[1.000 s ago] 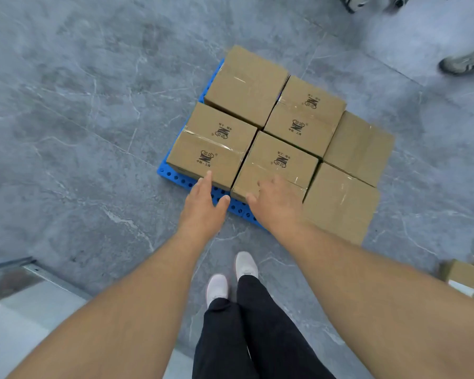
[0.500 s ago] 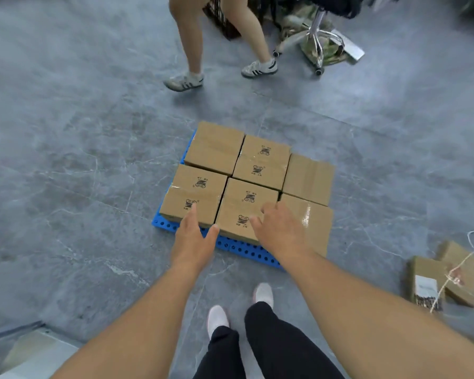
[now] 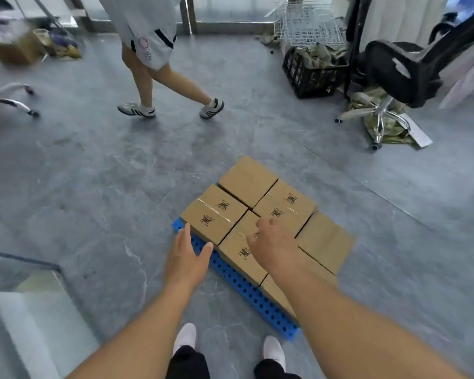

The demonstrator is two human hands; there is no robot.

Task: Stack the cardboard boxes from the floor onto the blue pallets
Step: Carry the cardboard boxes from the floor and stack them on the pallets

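Several brown cardboard boxes (image 3: 246, 179) sit packed side by side in one layer on a blue perforated pallet (image 3: 241, 285) on the grey floor. My left hand (image 3: 188, 258) hovers with straight fingers over the pallet's near left edge, beside the front-left box (image 3: 207, 218). My right hand (image 3: 274, 244) hangs above the front middle box (image 3: 237, 254) with loosely bent fingers and holds nothing. Whether either hand touches a box I cannot tell.
Another person (image 3: 153, 61) walks across the floor beyond the pallet. A black office chair (image 3: 394, 77) and a black crate (image 3: 312, 75) stand at the back right. A chair base (image 3: 8, 101) is at the left. A glass panel (image 3: 25, 302) lies near left.
The view has lifted and swung, so the room beyond the pallet shows. Both hands stay empty over the front boxes. The loose boxes at the right are out of view.
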